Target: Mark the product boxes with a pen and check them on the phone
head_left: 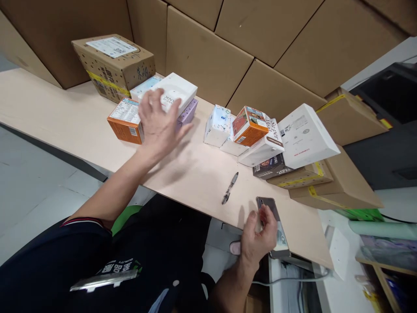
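My left hand hovers with fingers spread over a stack of small boxes: a white box, an orange box and a purple box. It holds nothing. My right hand grips a smartphone at the near edge of the light wooden table. A black pen lies on the table between my hands.
A second cluster of product boxes sits to the right: a white-blue box, an orange box, a large white box, on flat cardboard parcels. A labelled cardboard carton stands far left. Large cardboard boxes wall the back.
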{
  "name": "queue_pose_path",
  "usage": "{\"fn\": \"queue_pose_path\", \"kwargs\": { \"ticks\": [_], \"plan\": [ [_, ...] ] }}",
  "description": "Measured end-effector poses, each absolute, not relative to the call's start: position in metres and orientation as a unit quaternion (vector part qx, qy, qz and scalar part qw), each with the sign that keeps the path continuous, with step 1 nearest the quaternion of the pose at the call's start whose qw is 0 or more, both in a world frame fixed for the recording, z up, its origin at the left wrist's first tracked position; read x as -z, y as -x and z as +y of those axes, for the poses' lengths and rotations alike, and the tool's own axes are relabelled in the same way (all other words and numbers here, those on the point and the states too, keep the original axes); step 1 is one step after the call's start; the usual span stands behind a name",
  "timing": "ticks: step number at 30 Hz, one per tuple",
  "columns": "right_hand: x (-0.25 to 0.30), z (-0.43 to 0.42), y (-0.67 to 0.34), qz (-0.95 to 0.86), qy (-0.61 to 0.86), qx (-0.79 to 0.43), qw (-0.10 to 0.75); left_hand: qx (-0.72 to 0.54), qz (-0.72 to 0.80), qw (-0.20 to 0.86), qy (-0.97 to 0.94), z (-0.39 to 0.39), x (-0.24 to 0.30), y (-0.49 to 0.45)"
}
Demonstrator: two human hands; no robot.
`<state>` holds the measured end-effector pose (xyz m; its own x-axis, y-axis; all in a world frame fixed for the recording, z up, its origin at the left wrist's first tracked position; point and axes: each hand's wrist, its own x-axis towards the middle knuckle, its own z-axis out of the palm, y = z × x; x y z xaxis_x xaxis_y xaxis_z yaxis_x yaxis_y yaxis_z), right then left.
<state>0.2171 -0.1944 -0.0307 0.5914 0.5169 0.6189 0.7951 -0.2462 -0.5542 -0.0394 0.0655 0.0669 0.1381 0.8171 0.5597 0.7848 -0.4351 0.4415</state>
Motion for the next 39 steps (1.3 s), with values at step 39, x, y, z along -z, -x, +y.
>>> {"fn": "queue_pose_path", "kwargs": {
  "ticks": [39],
  "plan": [
    [0.033, -0.139, -0.154, -0.619, 0.626, 0.11, 0.461, -0.38, 0.379, 0.516, -0.667, 0.01, -0.019, 0.036]
  ]
}}
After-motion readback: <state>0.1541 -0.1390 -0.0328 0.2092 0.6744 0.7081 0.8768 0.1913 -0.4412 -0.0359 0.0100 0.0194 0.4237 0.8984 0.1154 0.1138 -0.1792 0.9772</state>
